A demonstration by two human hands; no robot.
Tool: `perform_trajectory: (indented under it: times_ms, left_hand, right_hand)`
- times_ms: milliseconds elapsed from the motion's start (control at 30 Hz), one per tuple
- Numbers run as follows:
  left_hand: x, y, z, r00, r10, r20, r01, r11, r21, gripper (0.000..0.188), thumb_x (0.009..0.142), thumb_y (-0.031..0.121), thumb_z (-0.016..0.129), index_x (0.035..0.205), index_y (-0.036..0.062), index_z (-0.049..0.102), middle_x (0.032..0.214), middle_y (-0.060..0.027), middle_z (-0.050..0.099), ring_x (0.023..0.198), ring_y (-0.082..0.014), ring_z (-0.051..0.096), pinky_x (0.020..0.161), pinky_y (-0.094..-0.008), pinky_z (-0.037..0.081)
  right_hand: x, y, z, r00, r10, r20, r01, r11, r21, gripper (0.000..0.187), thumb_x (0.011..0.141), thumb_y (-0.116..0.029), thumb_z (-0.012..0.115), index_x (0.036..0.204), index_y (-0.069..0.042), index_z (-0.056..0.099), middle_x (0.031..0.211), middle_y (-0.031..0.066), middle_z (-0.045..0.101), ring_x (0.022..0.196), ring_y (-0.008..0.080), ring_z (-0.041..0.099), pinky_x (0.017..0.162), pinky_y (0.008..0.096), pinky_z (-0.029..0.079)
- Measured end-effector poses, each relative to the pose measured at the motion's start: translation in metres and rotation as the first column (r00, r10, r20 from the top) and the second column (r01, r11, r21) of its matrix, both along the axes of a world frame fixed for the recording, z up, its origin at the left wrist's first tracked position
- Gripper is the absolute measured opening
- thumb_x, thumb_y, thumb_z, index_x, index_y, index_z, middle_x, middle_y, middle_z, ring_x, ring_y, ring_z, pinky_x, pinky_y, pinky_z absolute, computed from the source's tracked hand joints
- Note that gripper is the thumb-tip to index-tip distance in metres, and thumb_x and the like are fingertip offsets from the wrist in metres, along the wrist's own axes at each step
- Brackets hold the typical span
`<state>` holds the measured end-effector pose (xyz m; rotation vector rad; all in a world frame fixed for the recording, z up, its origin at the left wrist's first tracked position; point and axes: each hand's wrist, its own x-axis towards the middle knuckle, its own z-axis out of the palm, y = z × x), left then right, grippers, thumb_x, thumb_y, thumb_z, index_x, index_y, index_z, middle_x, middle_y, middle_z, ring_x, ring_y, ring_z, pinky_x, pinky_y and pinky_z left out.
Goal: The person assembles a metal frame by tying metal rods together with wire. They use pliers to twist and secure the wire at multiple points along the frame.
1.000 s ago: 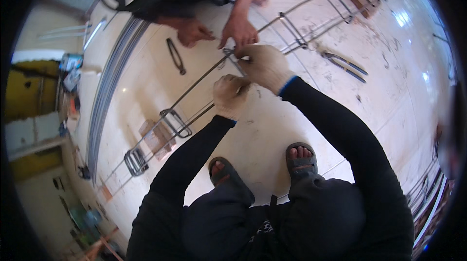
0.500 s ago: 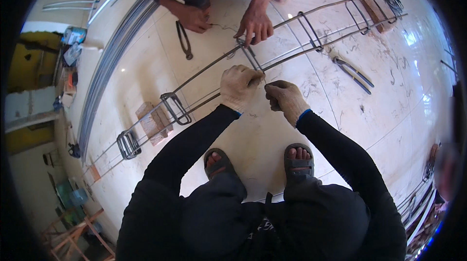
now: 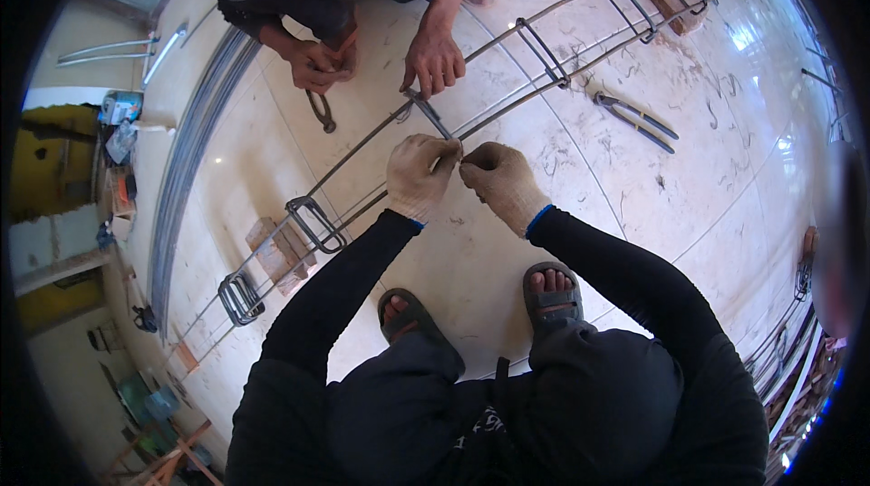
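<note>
Both my hands wear pale knit gloves and meet at the near corner of a square steel stirrup. My left hand is closed in a pinch just beside that corner. My right hand pinches close to the left fingertips; whatever thin thing lies between the fingers is too small to make out. The stirrup sits around long rebar rods that run diagonally across the floor. Opposite me, a co-worker's hand touches the stirrup's far end, and the co-worker's other hand is closed.
Pincers lie on the tiles to the right; another pair is partly hidden by the co-worker. Brick blocks prop the rods, which carry more stirrups. A bundle of rods lies left. Wire scraps litter the floor.
My fingertips have come closer together at the stirrup corner. The co-worker's closed hand has drawn away from the other one. The whole view has shifted somewhat.
</note>
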<state>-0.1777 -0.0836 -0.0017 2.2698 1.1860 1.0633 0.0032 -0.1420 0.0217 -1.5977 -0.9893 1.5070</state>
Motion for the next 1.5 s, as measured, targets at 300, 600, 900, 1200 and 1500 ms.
perform_trajectory:
  times_ms: [300, 600, 900, 1200, 1500]
  left_hand:
    - [-0.01, -0.001, -0.004, 0.999, -0.022, -0.033, 0.022, 1.0, 0.006, 0.027, 0.08, 0.003, 0.088, 0.106, 0.0093, 0.082, 0.1, -0.0091, 0.078, 0.097, -0.0323, 0.074, 0.085, -0.0441, 0.058]
    - [0.004, -0.007, -0.001, 0.997, 0.049, -0.057, -0.046, 0.997, 0.054, 0.02, 0.08, 0.008, 0.09, 0.098, 0.0091, 0.081, 0.093, -0.0086, 0.076, 0.091, -0.0318, 0.073, 0.082, -0.0457, 0.057]
    - [0.008, 0.0, -0.003, 0.994, 0.03, -0.105, -0.025, 0.999, 0.046, 0.014, 0.083, 0.011, 0.086, 0.095, 0.0138, 0.079, 0.086, -0.0081, 0.07, 0.086, -0.0334, 0.07, 0.075, -0.0501, 0.053]
    - [0.008, -0.001, -0.006, 0.987, 0.024, -0.16, -0.029, 0.999, -0.032, 0.012, 0.085, 0.014, 0.085, 0.096, 0.0153, 0.08, 0.088, -0.0114, 0.07, 0.085, -0.0364, 0.069, 0.076, -0.0519, 0.053]
    - [0.002, -0.002, -0.009, 0.94, 0.081, -0.331, -0.08, 0.997, 0.016, 0.018, 0.085, 0.025, 0.086, 0.098, 0.0152, 0.081, 0.093, -0.0128, 0.074, 0.09, -0.0373, 0.071, 0.081, -0.0519, 0.055]
  right_hand:
    - [-0.019, -0.007, -0.003, 0.992, -0.068, 0.108, 0.06, 0.996, 0.072, 0.034, 0.095, -0.027, 0.075, 0.112, 0.002, 0.078, 0.1, 0.0207, 0.079, 0.092, 0.0321, 0.077, 0.084, 0.0425, 0.06]
    - [0.004, -0.005, -0.004, 0.994, 0.004, 0.109, -0.004, 1.0, 0.006, 0.036, 0.095, -0.029, 0.075, 0.112, 0.003, 0.076, 0.097, 0.0196, 0.077, 0.084, 0.0288, 0.075, 0.077, 0.0426, 0.06]
    - [0.009, -0.001, -0.003, 0.996, -0.016, 0.088, 0.015, 1.0, 0.009, 0.03, 0.096, -0.023, 0.074, 0.11, 0.004, 0.074, 0.089, 0.0115, 0.074, 0.075, 0.0186, 0.07, 0.069, 0.0352, 0.058]
    - [0.021, -0.001, 0.002, 0.922, 0.117, 0.37, -0.127, 0.992, 0.003, 0.028, 0.093, -0.027, 0.076, 0.108, -0.003, 0.079, 0.1, 0.0186, 0.078, 0.09, 0.0376, 0.075, 0.084, 0.0477, 0.06]
    - [-0.016, 0.11, 0.04, 0.62, -0.132, 0.774, -0.661, 0.443, 0.605, 0.02, 0.083, -0.028, 0.085, 0.094, -0.013, 0.078, 0.097, 0.0112, 0.074, 0.094, 0.036, 0.072, 0.085, 0.05, 0.055]
